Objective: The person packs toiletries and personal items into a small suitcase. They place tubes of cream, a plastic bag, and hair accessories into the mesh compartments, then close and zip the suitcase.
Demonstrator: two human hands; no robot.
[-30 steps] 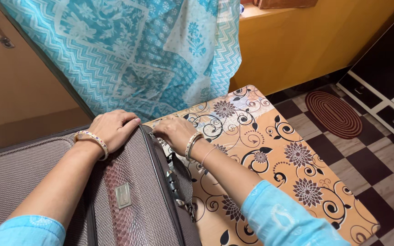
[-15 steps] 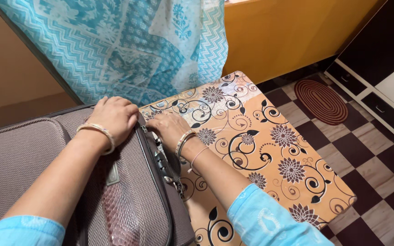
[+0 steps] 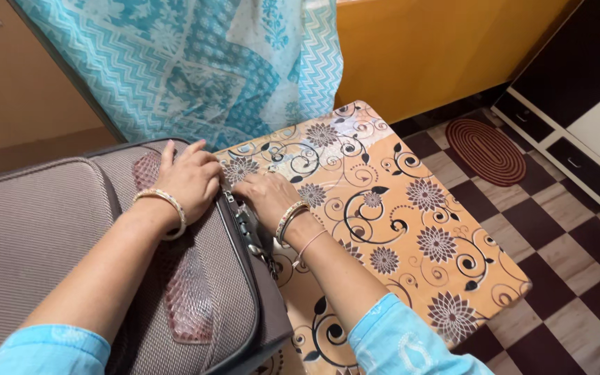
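A grey-brown fabric suitcase with a reddish textured patch lies flat on a table under an orange floral cover. My left hand presses down on the suitcase lid near its right edge, fingers slightly spread. My right hand sits against the suitcase's side, fingers curled at the zip line just above the metal zip pulls and lock. The fingertips are pinched together at the zip. Both wrists wear bangles.
A turquoise patterned cloth hangs just behind the suitcase and table. A yellow wall stands behind. Right of the table is checkered floor with an oval brown mat and a dark-and-white cabinet.
The view has shifted, showing more of the suitcase top. My right hand has slid a little along the zip toward me. My left hand stays pressed on the lid, fingers spread wider.
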